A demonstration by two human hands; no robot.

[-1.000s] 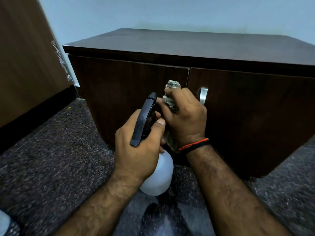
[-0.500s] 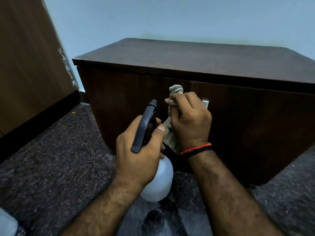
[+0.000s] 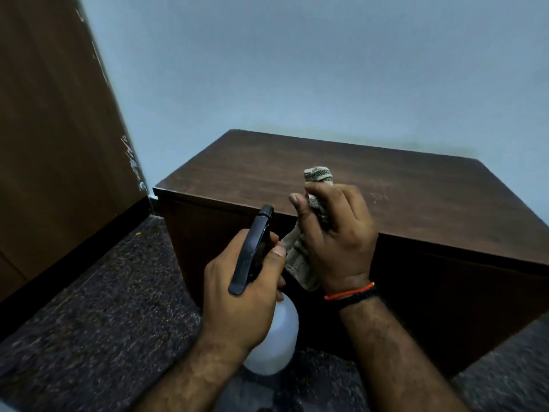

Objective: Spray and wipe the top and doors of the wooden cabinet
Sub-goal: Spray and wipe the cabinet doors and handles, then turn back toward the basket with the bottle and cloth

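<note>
Left hand (image 3: 240,295) is gripping my bottle (image 3: 274,340) low and near; right hand (image 3: 335,242) is clutching the cloth (image 3: 297,263) just beyond. Both are now rising from the doors (image 3: 445,307) toward the cabinet (image 3: 341,185) top, so I'm probably spraying there next.

The cabinet (image 3: 341,185) in front of me is dark brown, its top streaked with a fine wood grain and its front darker still, near black in shadow. In my left hand (image 3: 237,298) the spray bottle (image 3: 276,343) has a milky white body and a black trigger head. The cloth (image 3: 300,263) in my right hand (image 3: 338,242) is beige-grey with a faint darker stripe. On my right wrist I wear a bracelet (image 3: 350,294) of orange-red and black threads. The wall (image 3: 297,69) is pale blue-grey, the carpet (image 3: 104,307) speckled dark grey-brown, the door (image 3: 53,129) at left plain brown.
</note>
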